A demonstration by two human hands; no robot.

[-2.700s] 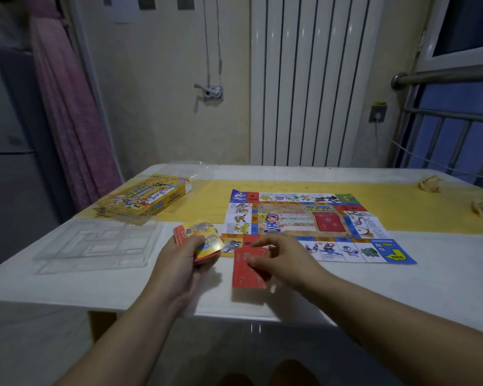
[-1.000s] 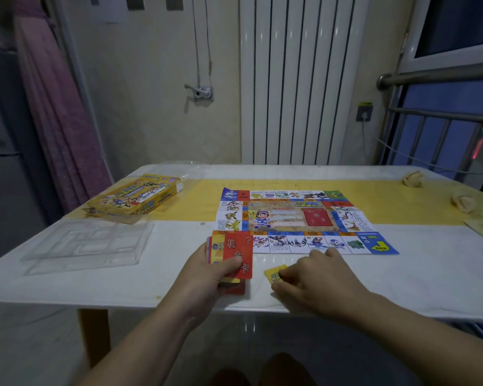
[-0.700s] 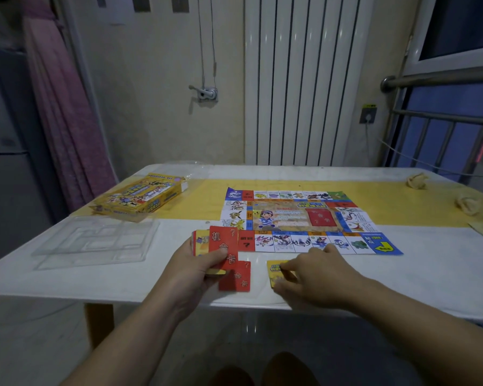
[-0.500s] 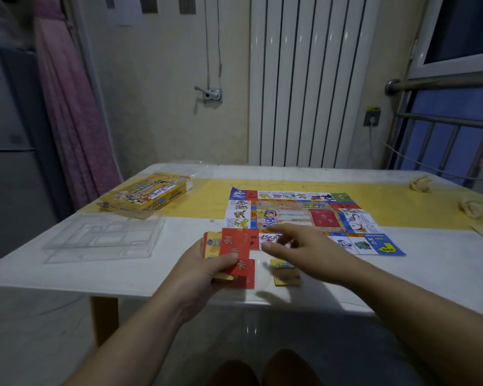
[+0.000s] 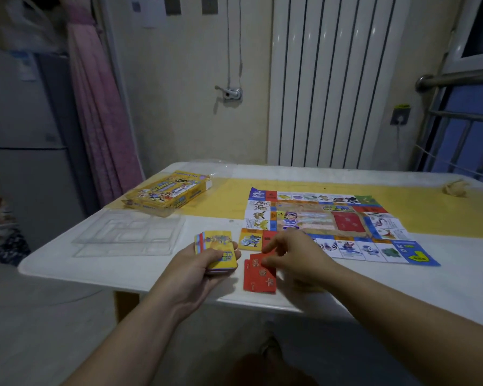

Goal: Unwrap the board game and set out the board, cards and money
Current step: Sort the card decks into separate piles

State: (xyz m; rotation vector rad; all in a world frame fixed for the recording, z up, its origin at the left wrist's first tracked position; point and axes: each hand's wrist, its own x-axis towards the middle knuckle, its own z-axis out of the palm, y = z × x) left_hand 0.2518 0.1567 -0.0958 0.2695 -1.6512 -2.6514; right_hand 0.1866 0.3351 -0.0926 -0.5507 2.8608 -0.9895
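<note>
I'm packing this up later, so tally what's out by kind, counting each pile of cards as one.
Game board: 1
Yellow game box: 1
Clear plastic tray: 1
Card piles: 2, a yellow-backed stack gripped by the left hand, a red pile on the table, top card pinched by the right hand
Crumpled tan lump: 1
Total: 6

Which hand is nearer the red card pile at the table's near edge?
Right. The right hand pinches the top card of the red card pile; the left hand is just left of it, apart, gripping the yellow card stack.
</note>
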